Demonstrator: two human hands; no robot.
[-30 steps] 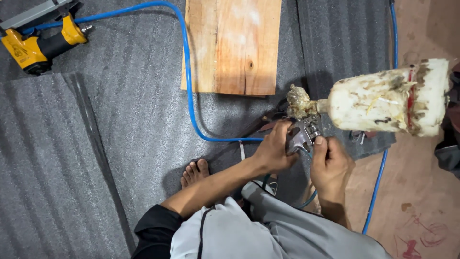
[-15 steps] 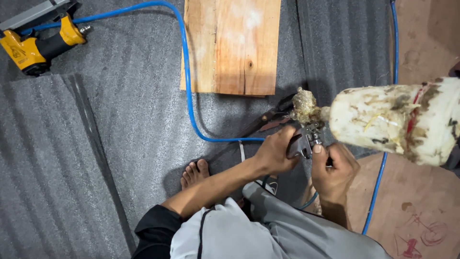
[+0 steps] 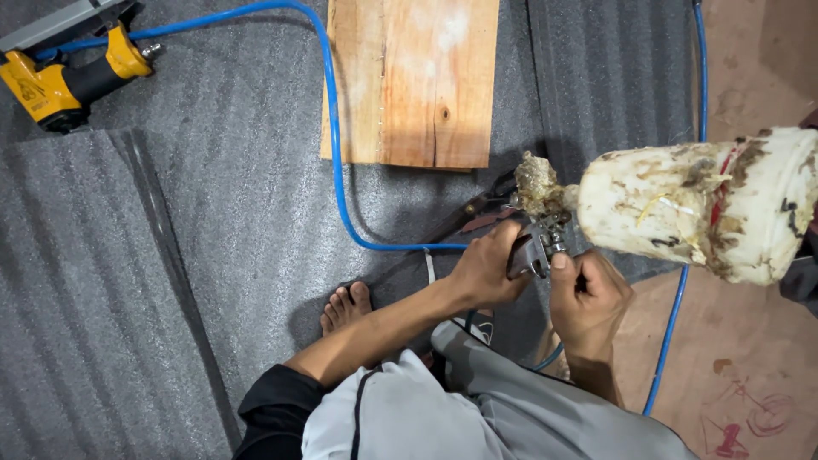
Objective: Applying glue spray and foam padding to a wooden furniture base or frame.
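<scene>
Spray gun point(image 3: 538, 243), metal-bodied and crusted with dried residue, sits right of centre in the frame, gripped at its body by the left hand point(image 3: 487, 271), whose fingers are closed around it. The right hand point(image 3: 588, 302) is pinched narrow at the gun's underside, thumb tip against a small fitting; what it pinches cannot be made out. Compared with a second ago, the white cup point(image 3: 711, 204) attached to the gun has dropped lower in the frame and come further into view, its wide end now tilting slightly downward toward the right edge; the hands have shifted only slightly. The cup's long axis runs nearly horizontal across the frame, narrow neck pointing left into the gun, broad end pointing right. The gun body hangs below the neck, roughly crosswise to the cup. A blue hose point(image 3: 336, 153) loops from the upper left down to the hands, and continues along the right side. A wooden board point(image 3: 413, 81) lies at upper centre on the grey floor mat point(image 3: 213, 221). A yellow nail gun point(image 3: 64, 81) rests at upper left. A bare foot point(image 3: 345, 307) shows beneath the left forearm.
</scene>
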